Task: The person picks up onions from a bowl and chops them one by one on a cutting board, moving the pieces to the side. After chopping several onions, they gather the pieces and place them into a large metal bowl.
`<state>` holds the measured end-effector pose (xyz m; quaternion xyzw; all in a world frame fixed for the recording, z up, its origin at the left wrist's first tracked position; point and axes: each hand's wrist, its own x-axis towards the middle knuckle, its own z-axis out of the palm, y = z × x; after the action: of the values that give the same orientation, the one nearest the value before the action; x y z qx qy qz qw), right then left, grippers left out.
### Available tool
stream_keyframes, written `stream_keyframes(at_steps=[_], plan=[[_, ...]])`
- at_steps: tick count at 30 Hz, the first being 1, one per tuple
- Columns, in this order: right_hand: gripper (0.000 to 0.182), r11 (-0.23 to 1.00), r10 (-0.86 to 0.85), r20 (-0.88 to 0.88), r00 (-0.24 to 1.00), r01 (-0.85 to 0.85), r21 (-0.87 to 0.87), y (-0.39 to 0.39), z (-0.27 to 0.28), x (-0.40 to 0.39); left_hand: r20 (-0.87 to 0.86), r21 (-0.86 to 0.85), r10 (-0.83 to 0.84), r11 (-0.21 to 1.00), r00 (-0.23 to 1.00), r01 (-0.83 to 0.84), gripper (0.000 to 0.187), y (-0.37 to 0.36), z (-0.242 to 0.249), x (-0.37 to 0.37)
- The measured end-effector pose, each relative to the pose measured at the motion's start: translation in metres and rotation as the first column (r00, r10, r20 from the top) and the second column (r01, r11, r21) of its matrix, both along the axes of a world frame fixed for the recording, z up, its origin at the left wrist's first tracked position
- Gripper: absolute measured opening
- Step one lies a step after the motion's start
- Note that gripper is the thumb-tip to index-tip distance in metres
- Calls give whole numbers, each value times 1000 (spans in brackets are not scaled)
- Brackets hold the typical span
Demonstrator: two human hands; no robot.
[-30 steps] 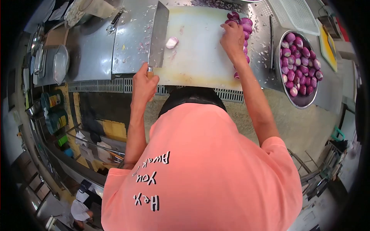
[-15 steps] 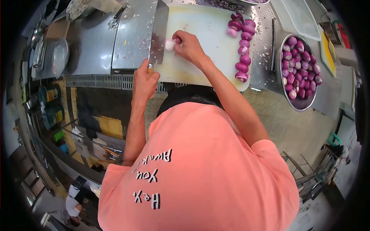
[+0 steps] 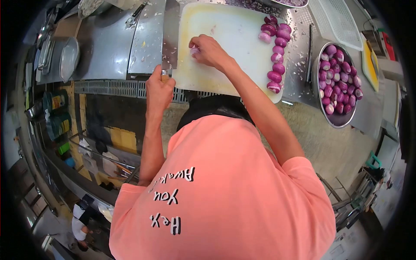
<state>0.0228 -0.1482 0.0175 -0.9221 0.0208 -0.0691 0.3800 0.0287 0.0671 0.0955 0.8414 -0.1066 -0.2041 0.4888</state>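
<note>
My left hand [image 3: 159,91] is closed round the handle of a broad cleaver [image 3: 170,37]. Its blade lies along the left edge of a white cutting board [image 3: 229,43], apart from my right hand. On the board, the curled fingers of my right hand [image 3: 209,51] hold a pale peeled onion piece [image 3: 195,51], mostly covered by the fingers. Along the board's right side, several purple onions [image 3: 277,57] stand in a column, with a few more beside its far end.
Right of the board, a steel bowl [image 3: 317,97] holds many purple onions. Beyond it are a white perforated basket [image 3: 336,21] and a board with yellow on it [image 3: 369,63]. A steel counter [image 3: 104,52] with scraps extends left. Another person [image 3: 80,223] is at lower left.
The cleaver has shifted left, away from the onion piece. My right hand's fingers have curled further over the piece, which shows less now. The view has shifted slightly.
</note>
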Motion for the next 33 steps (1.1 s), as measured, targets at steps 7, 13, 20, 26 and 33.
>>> stream_keyframes(at_steps=[7,13,20,26,33], plan=[[23,971,-236,187,953,240,6,-15,7,-77,-7,1,-83,997,997,83,24,-2,-14,-14],[23,965,-261,202,944,256,53,-12,4,-95,37,114,-226,969,973,221,24,-22,-6,-21],[13,954,-293,117,949,283,95,-6,-1,-84,38,164,-303,942,952,293,24,-42,6,-23],[16,958,-283,106,953,285,-7,1,4,-84,103,251,-376,906,921,341,24,-51,12,-29],[18,953,-294,73,953,297,-51,0,3,-84,172,204,-417,901,892,382,29,-81,-20,-20]])
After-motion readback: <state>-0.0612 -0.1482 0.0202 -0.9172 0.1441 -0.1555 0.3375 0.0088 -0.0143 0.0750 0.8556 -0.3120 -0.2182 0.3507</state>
